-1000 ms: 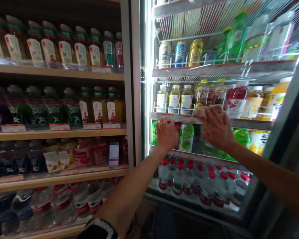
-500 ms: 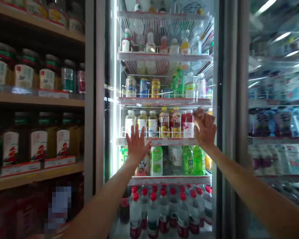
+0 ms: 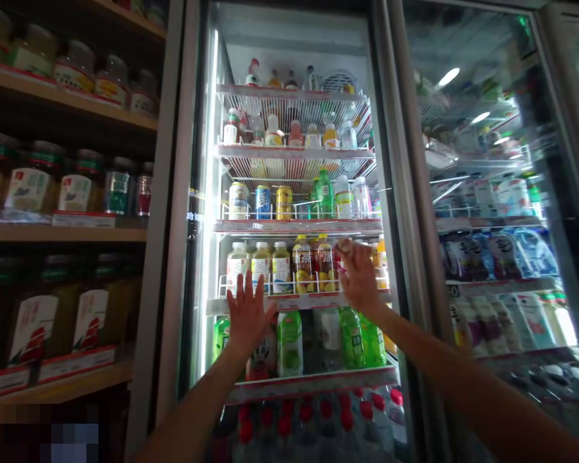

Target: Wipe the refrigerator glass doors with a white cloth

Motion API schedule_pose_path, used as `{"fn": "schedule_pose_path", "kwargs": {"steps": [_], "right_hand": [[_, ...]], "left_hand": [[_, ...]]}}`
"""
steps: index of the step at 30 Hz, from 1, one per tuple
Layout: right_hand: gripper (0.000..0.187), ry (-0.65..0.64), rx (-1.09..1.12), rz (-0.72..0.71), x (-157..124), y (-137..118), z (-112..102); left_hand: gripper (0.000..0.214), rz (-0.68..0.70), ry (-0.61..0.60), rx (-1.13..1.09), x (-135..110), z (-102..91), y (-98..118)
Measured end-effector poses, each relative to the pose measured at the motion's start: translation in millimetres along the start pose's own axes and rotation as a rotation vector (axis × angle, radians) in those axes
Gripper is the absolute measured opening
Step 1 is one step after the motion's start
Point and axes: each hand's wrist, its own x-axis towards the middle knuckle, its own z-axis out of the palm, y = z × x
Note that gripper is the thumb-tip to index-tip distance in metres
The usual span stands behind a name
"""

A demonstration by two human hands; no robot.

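Note:
My left hand (image 3: 247, 316) lies with its fingers spread, apparently flat against the glass door (image 3: 294, 48) of a lit drinks fridge. Behind its fingertips, inside the fridge, several pale-labelled juice bottles (image 3: 280, 267) stand on a shelf. My right hand (image 3: 363, 280) is raised at the right side of the same door. Its fingers are bent over a small crumpled cloth (image 3: 344, 247), pinkish-brown and blurred, held up to the glass. Dark bottles with yellow caps (image 3: 303, 263) show just left of that hand, and it partly hides a red bottle behind it.
Wooden shelves (image 3: 67, 233) with jars and bottles stand at the left. A metal door frame (image 3: 405, 193) separates this fridge from another stocked one at the right. Green bottles (image 3: 351, 337) fill a lower shelf, with red-capped bottles (image 3: 284, 427) beneath.
The view has tilted up and swung right, so the fridge sits lower and further left. My right hand has moved left across the glass with the cloth; my left hand keeps its place on the door.

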Motion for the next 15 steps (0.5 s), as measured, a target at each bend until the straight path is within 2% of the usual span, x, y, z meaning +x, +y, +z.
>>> {"fn": "schedule_pose_path", "kwargs": {"steps": [2, 3, 4, 7, 8, 9, 10, 13, 14, 15], "right_hand": [[0.05, -0.131, 0.045, -0.254, 1.8, -8.0, 0.1], [0.048, -0.145, 0.051, -0.267, 5.0, -8.4, 0.1], [0.046, -0.128, 0.043, -0.203, 10.2, -6.7, 0.5], [0.046, 0.054, -0.01, 0.224, 30.9, -1.0, 4.6], [0.047, 0.09, -0.02, 0.297, 36.3, -2.8, 6.5], [0.049, 0.088, -0.021, 0.289, 39.6, -7.1, 8.2], [0.05, 0.054, -0.014, 0.208, 41.0, -13.2, 9.4], [0.049, -0.113, 0.01, -0.177, 42.2, -28.3, 7.8], [0.048, -0.139, 0.005, -0.219, 45.6, -28.4, 5.7], [0.048, -0.132, -0.009, -0.165, 51.6, -25.7, 3.2]], "left_hand": [[0.06, 0.016, -0.019, 0.003, 5.9, -5.7, -3.4], [0.058, 0.031, -0.031, 0.005, 10.9, -9.4, -6.1], [0.057, 0.043, -0.041, 0.009, 17.2, -13.3, -9.0], [0.056, 0.021, -0.06, 0.025, 39.7, -23.5, -16.8], [0.058, -0.008, -0.066, 0.03, 46.5, -25.3, -18.3], [0.059, -0.037, -0.072, 0.035, 52.0, -26.3, -19.2], [0.06, -0.058, -0.079, 0.042, 56.0, -26.5, -19.4], [0.063, -0.068, -0.092, 0.062, 59.3, -24.8, -17.5], [0.063, -0.062, -0.094, 0.068, 58.6, -24.3, -16.6], [0.063, -0.057, -0.101, 0.072, 57.8, -24.0, -15.8]]}}
